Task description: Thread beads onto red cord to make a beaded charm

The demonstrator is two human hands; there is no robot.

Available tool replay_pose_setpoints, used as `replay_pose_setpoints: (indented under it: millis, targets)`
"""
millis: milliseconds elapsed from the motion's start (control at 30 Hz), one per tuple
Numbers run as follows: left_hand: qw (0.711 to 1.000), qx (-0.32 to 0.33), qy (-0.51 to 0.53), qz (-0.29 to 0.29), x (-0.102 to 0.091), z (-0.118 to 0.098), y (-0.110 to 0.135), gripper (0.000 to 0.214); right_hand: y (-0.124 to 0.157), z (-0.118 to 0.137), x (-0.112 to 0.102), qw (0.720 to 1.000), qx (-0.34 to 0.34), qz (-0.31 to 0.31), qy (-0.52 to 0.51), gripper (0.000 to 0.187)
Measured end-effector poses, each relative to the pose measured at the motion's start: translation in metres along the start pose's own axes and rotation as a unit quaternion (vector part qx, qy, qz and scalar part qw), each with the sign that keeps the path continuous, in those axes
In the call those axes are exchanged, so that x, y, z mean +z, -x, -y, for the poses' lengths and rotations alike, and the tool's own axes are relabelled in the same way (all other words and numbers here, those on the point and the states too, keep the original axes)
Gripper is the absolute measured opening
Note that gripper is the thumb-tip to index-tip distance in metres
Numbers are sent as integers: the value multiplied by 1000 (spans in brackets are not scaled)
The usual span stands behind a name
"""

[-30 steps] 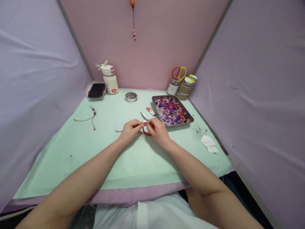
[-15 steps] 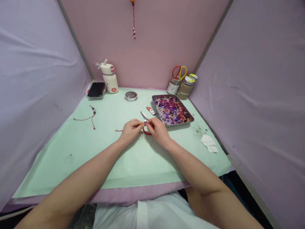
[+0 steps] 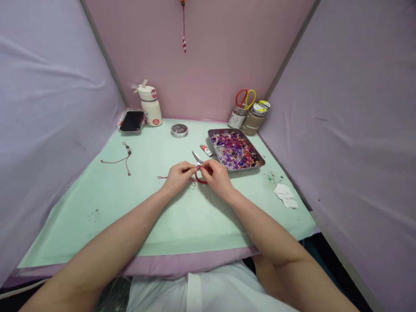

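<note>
Over the middle of the table, my left hand [image 3: 178, 175] and my right hand [image 3: 217, 177] meet at their fingertips, both closed in a pinch. A small purple bead [image 3: 198, 167] shows between them. A thin red cord [image 3: 161, 177] leaves my left hand, its loop lying on the cloth to the left. Some of the cord hangs below the fingers. Scissors [image 3: 196, 157] with red handles lie beneath the hands, blades pointing away and partly covered. Fingers hide exactly how bead and cord meet.
A metal tray [image 3: 238, 169] of mixed beads is right of centre, beside a red-and-white packet [image 3: 206, 150]. Behind stand a bottle [image 3: 151, 112], a round dish [image 3: 179, 130], a phone [image 3: 132, 121] and jars [image 3: 254, 121]. A knotted cord piece [image 3: 127, 160] lies left, crumpled tissue [image 3: 285, 196] right.
The view has shifted very slightly. Both hands keep their pinch at the bead, with only a tiny movement of the fingertips.
</note>
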State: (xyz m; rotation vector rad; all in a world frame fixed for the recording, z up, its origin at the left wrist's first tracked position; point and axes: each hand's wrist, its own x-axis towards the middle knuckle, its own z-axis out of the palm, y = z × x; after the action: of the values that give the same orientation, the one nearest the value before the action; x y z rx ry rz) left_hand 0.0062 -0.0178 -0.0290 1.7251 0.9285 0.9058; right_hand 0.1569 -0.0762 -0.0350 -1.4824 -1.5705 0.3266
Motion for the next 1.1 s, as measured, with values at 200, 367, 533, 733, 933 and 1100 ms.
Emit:
replay_pose_setpoints:
  millis: [200, 367, 533, 733, 933, 1100]
  targets:
    - [1000, -1, -4, 2, 0, 0, 0, 16, 0, 2, -1, 1000, -6, 2, 4, 7]
    - [1000, 5, -8, 7, 0, 2, 0, 16, 0, 2, -2, 1000, -15, 3, 8, 8]
    - [1000, 3, -10, 9, 0, 1, 1, 17, 0, 1, -2, 1000, -18, 8, 5, 8]
    - [1000, 10, -21, 12, 0, 1, 0, 16, 0, 1, -2, 1000, -14, 14, 11, 8]
    - [999, 21, -29, 13, -1, 4, 0, 15, 0, 3, -2, 1000, -7, 10, 13, 6]
    - [999, 18, -31, 13, -1, 6, -1, 16, 1, 3, -1, 1000, -12, 15, 20, 8]
